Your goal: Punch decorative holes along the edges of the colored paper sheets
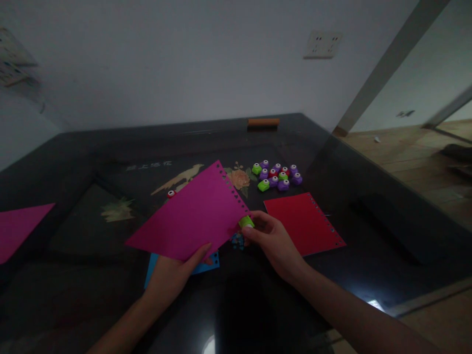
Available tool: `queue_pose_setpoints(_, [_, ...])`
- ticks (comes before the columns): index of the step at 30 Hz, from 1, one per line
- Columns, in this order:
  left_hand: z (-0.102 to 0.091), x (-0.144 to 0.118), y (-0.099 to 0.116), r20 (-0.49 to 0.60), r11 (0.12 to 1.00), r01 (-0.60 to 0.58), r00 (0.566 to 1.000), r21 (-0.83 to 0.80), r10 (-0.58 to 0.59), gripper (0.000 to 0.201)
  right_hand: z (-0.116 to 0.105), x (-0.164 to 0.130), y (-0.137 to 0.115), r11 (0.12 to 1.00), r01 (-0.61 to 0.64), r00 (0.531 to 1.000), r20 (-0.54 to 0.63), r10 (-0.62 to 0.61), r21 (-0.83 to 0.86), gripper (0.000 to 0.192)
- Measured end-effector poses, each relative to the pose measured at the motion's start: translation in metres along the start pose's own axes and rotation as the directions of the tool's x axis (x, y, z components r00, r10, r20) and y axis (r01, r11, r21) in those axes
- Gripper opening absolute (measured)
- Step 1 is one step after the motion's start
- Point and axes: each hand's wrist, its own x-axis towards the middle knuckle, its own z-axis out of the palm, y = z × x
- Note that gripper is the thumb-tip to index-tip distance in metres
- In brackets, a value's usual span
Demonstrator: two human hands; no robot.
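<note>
My left hand (177,270) grips a magenta paper sheet (191,211) by its lower edge, thumb on top. Along the sheet's right edge runs a row of small punched holes. A green craft paper punch (246,222) is pinched between the thumb and fingers of my right hand (271,236), set at the sheet's right corner. Below the sheet lies blue paper (206,265), mostly covered, with holes at its edge. Small blue paper bits (238,240) rest on the table under the punch. To the right is a red sheet (300,223) with holes along one side.
Several purple, green and red punches (275,177) cluster behind the red sheet. A single red punch (171,194) shows behind the magenta sheet. More pink paper (22,228) lies at far left. An orange-brown bar (263,122) sits at the dark glossy table's (165,142) back edge, near the wall.
</note>
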Motion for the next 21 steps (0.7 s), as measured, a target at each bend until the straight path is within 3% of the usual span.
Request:
queue_pose_setpoints(9, [-0.0015, 0.0014, -0.0015, 0.047, 1.0, -0.008, 0.999, 0.012, 0.008, 0.038, -0.0011, 0.0006, -0.0013, 1.0, 0.0, 1.0, -0.014, 0.0, -0.013, 0.031])
queue_pose_setpoints(21, [-0.0015, 0.0012, -0.0004, 0.019, 0.999, 0.022, 1.0, 0.027, -0.022, 0.041, -0.0004, 0.0008, -0.0043, 1.0, -0.02, 1.0, -0.015, 0.02, -0.007, 0.031])
